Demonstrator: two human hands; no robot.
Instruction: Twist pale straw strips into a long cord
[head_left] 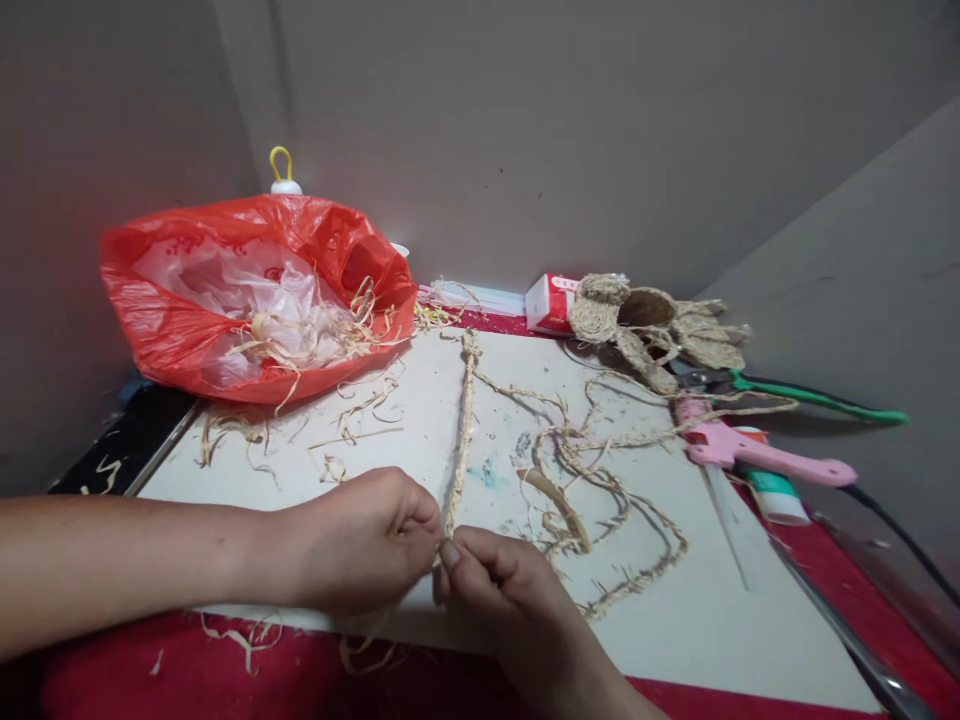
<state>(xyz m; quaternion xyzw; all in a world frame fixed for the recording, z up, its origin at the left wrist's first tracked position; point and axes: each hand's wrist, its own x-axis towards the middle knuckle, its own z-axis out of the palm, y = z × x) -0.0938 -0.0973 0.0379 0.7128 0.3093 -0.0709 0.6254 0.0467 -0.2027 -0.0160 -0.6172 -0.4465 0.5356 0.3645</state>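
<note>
A braided straw cord runs from the back of the white board down to my two hands. My left hand is closed at the cord's near end, its fingers curled in. My right hand pinches the same end between thumb and fingers, right against the left. The exact strands in the fingers are partly hidden. To the right, a long loose length of the cord lies in loops on the board. Thin straw strips are scattered left of the cord.
A red plastic bag with straw stands back left. At right lie a pink glue gun, green-handled pliers, woven straw pieces, a red-and-white box and a green-white roll. The white board rests on red cloth.
</note>
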